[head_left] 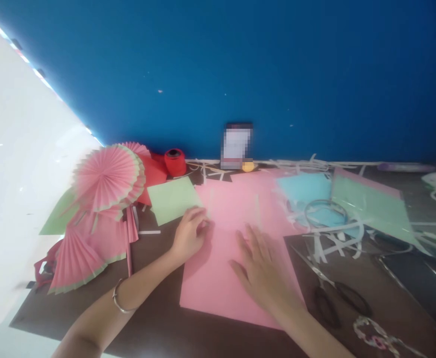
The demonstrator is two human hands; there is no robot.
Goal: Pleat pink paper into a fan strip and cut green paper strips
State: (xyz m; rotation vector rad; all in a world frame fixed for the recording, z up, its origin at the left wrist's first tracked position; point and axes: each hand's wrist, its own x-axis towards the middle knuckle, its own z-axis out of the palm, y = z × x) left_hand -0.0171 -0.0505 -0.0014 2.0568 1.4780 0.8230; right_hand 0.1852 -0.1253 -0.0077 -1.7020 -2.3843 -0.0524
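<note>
A sheet of pink paper [218,278] lies flat on the dark table before me. My right hand [258,263] rests on it, palm down, with its fingers stretched out. Over the sheet's left side, my left hand [191,231] has its fingers curled in and thumb and fingertips close together. Whatever they pinch, if anything, is too small to make out. A pale strip [257,211] lies on the pink paper beyond my right fingers. Just past my left hand is a light green sheet [173,196].
Pleated pink fans [106,176] with green edges are piled at left, near a red tape roll [175,163]. A phone [235,144] leans on the blue wall. At right are scissors [324,278], paper scraps [339,243], blue paper [303,189] and a wrapped green pack [370,209].
</note>
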